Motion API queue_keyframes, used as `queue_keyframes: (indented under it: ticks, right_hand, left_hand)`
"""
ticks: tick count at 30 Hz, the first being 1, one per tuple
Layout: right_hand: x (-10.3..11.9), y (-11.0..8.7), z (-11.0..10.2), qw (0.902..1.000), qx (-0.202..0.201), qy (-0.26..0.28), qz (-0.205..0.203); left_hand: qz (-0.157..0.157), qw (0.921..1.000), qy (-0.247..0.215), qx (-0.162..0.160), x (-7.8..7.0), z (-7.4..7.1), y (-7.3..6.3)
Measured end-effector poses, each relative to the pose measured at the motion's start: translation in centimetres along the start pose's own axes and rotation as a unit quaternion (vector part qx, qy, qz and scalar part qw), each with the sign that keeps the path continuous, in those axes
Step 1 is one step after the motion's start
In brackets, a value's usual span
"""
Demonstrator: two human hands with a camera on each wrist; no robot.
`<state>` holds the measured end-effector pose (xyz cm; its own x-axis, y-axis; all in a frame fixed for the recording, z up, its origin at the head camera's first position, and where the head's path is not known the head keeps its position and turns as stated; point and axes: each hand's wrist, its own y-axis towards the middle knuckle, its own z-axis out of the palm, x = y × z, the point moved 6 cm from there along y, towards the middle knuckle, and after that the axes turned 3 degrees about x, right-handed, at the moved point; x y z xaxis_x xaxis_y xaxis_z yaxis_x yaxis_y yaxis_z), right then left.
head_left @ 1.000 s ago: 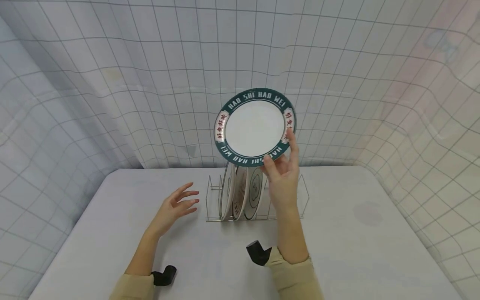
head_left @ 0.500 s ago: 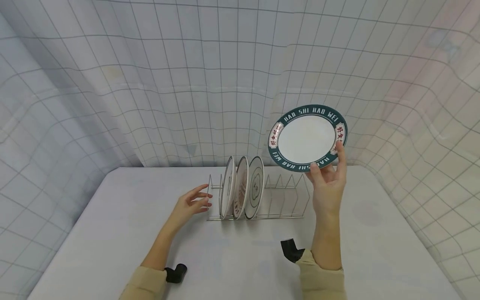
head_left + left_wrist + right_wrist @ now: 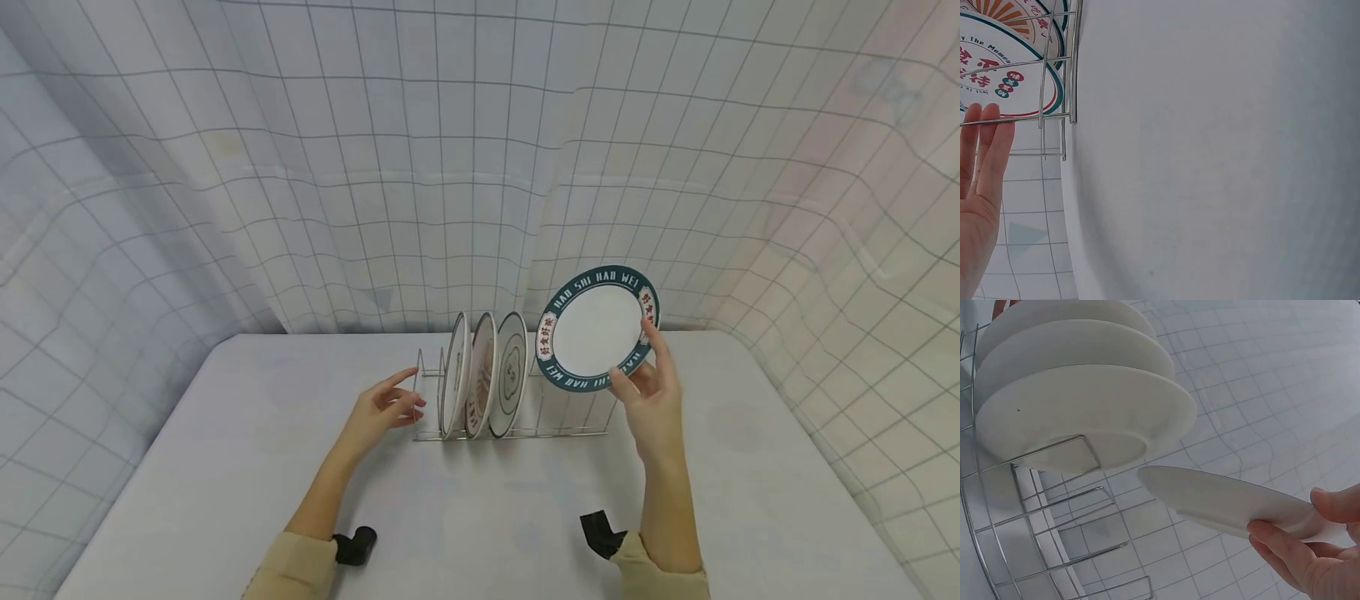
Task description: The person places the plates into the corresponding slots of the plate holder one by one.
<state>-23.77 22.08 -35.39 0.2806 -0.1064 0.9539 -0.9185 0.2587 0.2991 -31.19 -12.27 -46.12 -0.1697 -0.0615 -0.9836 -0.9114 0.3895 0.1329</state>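
My right hand (image 3: 654, 406) pinches a round plate (image 3: 597, 327) by its lower right rim, thumb on the front. The plate has a white centre and a dark green lettered rim, and is held up in front of the right part of a wire dish rack (image 3: 567, 432). In the right wrist view the plate (image 3: 1229, 497) is tilted, its pale underside showing, apart from the rack's prongs. My left hand (image 3: 377, 414) is at the rack's left end; in the left wrist view its straight fingers (image 3: 986, 140) touch the end wire.
Three plates stand on edge in the rack's left half: a white plate (image 3: 454, 379), a red-patterned plate (image 3: 482, 379) and a plate with a green ring design (image 3: 511, 379). The rack stands on a white table (image 3: 480, 517). A checked curtain (image 3: 480, 167) hangs behind.
The right hand has carried the green-rimmed plate rightward from in front of the standing plates, then lowered it toward the rack's right side. The left hand has moved right onto the rack's left end.
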Motion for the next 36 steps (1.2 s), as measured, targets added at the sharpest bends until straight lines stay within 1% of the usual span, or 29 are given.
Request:
queue_keyframes:
  ticks: [3, 5, 8, 12, 15, 21, 24, 27, 31, 36]
  right_hand:
    - [-0.5, -0.1, 0.2, 0.9994, 0.013, -0.032, 0.001]
    - [-0.7, -0.2, 0.5, 0.9988, 0.024, -0.043, -0.003]
    - [-0.8, -0.4, 1.0, 0.9976, 0.047, -0.047, -0.016]
    - [-0.8, -0.6, 1.9, 0.9941, 0.087, -0.044, -0.048]
    - [-1.0, -0.8, 2.5, 0.9912, 0.106, -0.055, -0.059]
    - [-1.2, -1.2, 3.6, 0.9875, 0.109, -0.093, -0.066]
    - [-1.1, -1.4, 4.2, 0.9830, 0.107, -0.128, -0.077]
    - [-1.1, -1.7, 4.8, 0.9781, 0.111, -0.158, -0.078]
    - [-1.4, -2.0, 5.7, 0.9772, 0.113, -0.163, -0.074]
    - [-1.9, -2.3, 6.6, 0.9761, 0.107, -0.167, -0.089]
  left_hand:
    - [-0.003, 0.9999, -0.010, 0.003, 0.0, 0.1, 0.0]
    - [-0.006, 0.9999, -0.010, 0.004, 0.1, 0.1, -0.1]
    - [-0.012, 0.9999, -0.005, 0.001, 0.2, 0.0, -0.1]
    - [-0.016, 0.9999, -0.001, -0.005, 0.1, 0.0, -0.1]
    - [-0.017, 0.9998, -0.005, -0.008, 0.1, 0.0, -0.1]
    - [-0.014, 0.9998, -0.011, -0.002, 0.2, 0.0, 0.0]
    - [-0.010, 0.9999, -0.009, 0.000, 0.2, 0.0, 0.0]
    - [-0.011, 0.9999, -0.010, -0.004, 0.1, 0.0, -0.1]
    - [-0.012, 0.9998, -0.011, -0.007, 0.1, -0.1, -0.1]
    - [-0.011, 0.9999, -0.002, -0.004, 0.1, 0.0, -0.1]
